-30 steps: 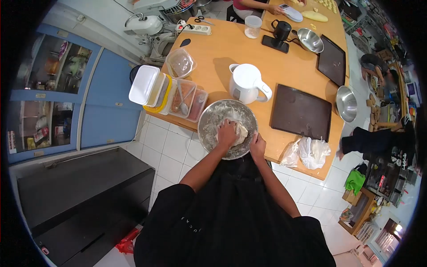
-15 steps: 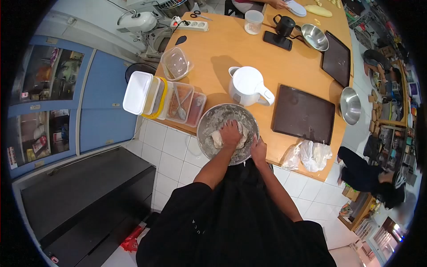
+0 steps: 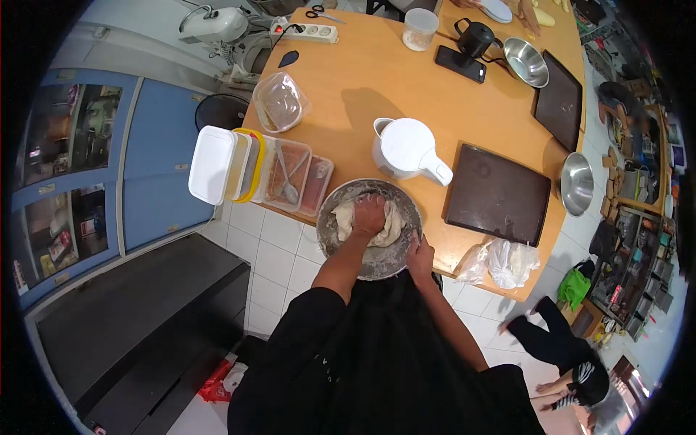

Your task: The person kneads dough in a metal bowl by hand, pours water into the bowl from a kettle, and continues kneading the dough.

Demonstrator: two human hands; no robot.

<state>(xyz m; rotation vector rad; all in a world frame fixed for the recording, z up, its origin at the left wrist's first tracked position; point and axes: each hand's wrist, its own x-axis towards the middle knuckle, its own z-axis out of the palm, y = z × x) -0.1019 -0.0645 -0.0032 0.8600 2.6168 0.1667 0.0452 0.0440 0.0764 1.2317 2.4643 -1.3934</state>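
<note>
A metal mixing bowl [image 3: 328, 245] with flour-smeared walls stands at the table's front edge, close against my body. Inside it lies a pale lump of dough [image 3: 392, 223]. My left hand [image 3: 369, 215] is pressed down into the dough, its fingers curled and partly sunk in it. Gripping the bowl's right side at the rim is my right hand [image 3: 420, 259], with the fingers closed. A white jug [image 3: 407, 147] with a handle stands just behind the bowl. To the left, a clear container [image 3: 288, 174] holds spoons, with a smaller reddish-filled container [image 3: 316, 186] beside it.
Right of the jug lies a dark baking tray [image 3: 498, 194], with plastic bags [image 3: 507, 262] before it. Metal bowls [image 3: 576, 184], a black kettle [image 3: 475, 38] and a phone [image 3: 460, 64] stand farther off. A co-worker's hand [image 3: 528, 16] shows at the far end; another person [image 3: 569, 355] walks at right.
My left hand has gone from spread fingers on the dough to curled ones, and the dough has shifted in the bowl. My right hand stays on the rim. The walking person has moved nearer.
</note>
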